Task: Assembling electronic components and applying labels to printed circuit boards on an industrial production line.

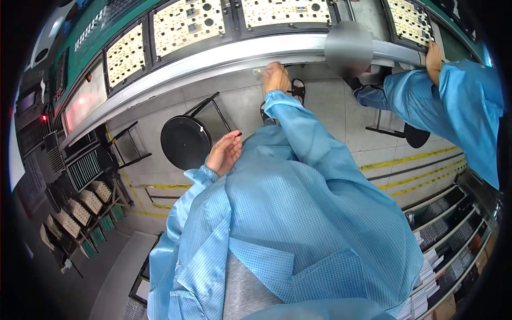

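Observation:
My left hand (226, 153) is held palm up in front of my body, its fingertips pinched on a small black part (239, 134). The black stool's round seat is just left of that hand. Farther ahead, beside the metal rail (213, 66) of the line, is my right hand (276, 78), fingers curled closed and a little blurred. A small pale, see-through thing with a yellowish spot (257, 71) shows at its left side; whether the fingers hold it is unclear. Beyond the rail lie framed cream circuit boards (189, 29) with many small black parts.
The black stool (186, 142) stands on the grey floor. A co-worker in a blue smock (453, 96) at the right has a hand (434, 61) on another framed board (409, 24). A rack of boards (80, 210) is at left; a shelf with rails (453, 240) stands behind me at right.

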Motion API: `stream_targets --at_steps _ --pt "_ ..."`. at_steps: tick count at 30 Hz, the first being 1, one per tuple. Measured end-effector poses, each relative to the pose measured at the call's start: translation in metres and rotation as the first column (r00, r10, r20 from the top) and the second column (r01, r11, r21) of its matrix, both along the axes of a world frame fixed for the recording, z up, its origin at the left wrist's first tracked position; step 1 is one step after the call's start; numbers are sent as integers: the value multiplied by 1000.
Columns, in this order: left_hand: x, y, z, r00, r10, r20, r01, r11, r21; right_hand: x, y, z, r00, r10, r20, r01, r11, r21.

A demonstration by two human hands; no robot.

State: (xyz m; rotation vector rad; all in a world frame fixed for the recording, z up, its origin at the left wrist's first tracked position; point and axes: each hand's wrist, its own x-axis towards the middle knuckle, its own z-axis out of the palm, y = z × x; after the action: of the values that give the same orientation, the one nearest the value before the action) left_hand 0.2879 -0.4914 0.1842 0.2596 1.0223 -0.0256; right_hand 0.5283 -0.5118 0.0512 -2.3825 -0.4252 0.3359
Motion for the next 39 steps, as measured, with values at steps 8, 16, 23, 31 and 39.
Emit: stream_targets --at_steps 8,16,23,31,39 --pt "-5 5 -5 996 80 28 -79 996 -37 -3 1 1 992 55 113 -49 997 -59" --pt "7 18 0 998 63 2 -63 998 -6 -8 9 1 984 94 149 -72 987 -142" --pt "22 25 2 999 38 -5 -38 999 -13 -10 13 3 999 19 38 -15 995 -102" --pt "11 64 -37 993 -18 -115 11 998 -59 6 14 37 902 129 -412 -107 991 77" --pt "57 90 -116 978 -118 -171 120 993 2 328 -150 116 875 -224 429 130 963 238"
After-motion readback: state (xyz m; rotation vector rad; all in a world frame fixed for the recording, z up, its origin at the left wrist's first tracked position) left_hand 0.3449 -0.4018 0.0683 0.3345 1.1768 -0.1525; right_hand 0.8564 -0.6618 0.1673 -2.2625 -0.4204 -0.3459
